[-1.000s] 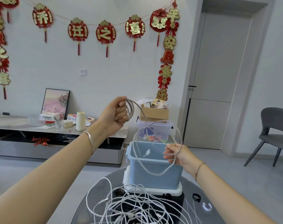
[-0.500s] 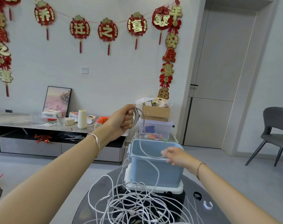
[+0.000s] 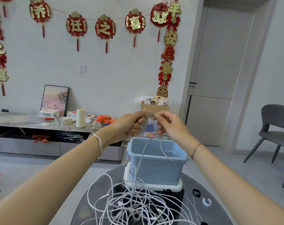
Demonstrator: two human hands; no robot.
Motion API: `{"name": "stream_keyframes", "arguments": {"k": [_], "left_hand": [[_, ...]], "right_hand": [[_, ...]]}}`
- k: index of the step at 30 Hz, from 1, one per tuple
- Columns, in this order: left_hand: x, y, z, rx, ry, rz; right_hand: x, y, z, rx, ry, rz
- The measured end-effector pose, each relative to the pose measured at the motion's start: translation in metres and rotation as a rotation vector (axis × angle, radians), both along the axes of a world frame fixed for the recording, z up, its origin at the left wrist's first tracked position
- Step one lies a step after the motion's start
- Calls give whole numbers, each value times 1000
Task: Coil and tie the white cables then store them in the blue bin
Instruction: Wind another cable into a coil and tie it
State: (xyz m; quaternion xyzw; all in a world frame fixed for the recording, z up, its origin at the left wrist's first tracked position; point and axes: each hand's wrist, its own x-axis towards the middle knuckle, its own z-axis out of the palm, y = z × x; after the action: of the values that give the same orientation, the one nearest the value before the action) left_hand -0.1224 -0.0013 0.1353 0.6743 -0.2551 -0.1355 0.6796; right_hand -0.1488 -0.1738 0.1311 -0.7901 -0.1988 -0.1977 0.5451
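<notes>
while left hand (image 3: 126, 127) fingers clamp the white cable coil (image 3: 146, 121), right hand (image 3: 169, 125) fingers pinch its top

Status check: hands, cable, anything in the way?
Left hand grips the cable coil; right hand pinches the same cable beside it. Tail hangs past the blue bin into the tangled cable pile. Coil untied; tangle may snag.
</notes>
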Motion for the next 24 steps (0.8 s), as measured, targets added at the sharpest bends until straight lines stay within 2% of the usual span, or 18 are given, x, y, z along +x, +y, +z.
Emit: {"name": "stream_keyframes", "arguments": {"k": [3, 5, 8, 11, 13, 16, 19, 21, 23, 24], "left_hand": [[-7, -1, 7, -101, 82, -153], [-11, -3, 14, -276, 150, -240], [-15, -9, 23, -591, 242, -342], [-9, -15, 32, -839, 245, -217], [-1, -14, 34, -882, 158, -41], [13, -13, 28, -669, -70, 191], [25, -11, 12, -291, -327, 373], [33, -4, 0, -124, -447, 445], [37, 5, -10, -67, -470, 477], [37, 8, -13, -87, -423, 484]], "right_hand": [[3, -2, 1, -23, -110, -42], [6, 0, -3, -63, -107, -48], [15, 7, -18, -241, -90, -96], [14, 15, -32, -329, -81, -152], [8, 16, -36, -427, -111, -181], [-2, 14, -40, -649, -240, -199], [-8, 11, -41, -609, -372, -186], [-11, 7, -40, -621, -471, -223], [-13, 2, -38, -613, -518, -232], [-13, 0, -37, -572, -500, -201]]}}
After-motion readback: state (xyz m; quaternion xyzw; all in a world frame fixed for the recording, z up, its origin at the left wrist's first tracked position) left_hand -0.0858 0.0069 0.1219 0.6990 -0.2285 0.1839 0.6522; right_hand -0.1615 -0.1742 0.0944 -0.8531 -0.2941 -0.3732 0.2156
